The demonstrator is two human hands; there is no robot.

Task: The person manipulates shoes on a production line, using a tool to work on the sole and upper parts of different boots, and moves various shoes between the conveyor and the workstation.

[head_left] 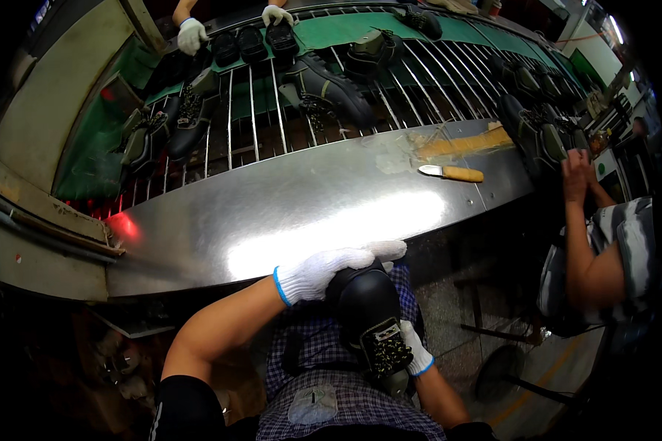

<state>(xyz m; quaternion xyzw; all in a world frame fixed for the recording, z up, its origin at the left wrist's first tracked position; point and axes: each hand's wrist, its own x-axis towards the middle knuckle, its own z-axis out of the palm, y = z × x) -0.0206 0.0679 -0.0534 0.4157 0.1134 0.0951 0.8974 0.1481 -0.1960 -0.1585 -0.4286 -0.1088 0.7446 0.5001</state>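
Observation:
A black shoe [371, 298] with speckled laces is held over my lap, its toe toward the metal counter and its laced end toward me. My left hand [331, 268], in a white knit glove with a blue cuff, wraps over the toe. Along the shoe's right side, near the laces, my right hand [416, 350] grips it in a matching glove; part of that hand is hidden behind the shoe. A short knife with a wooden handle [462, 174] lies on the counter, apart from both hands.
A steel counter edge [272, 213] runs in front of me, with brown tape [463, 143] on it. Beyond lies a metal rod rack bearing several black shoes [331, 92]. Another person's gloved hands [278, 15] touch shoes opposite. A person in a striped shirt [603, 250] handles a shoe at right.

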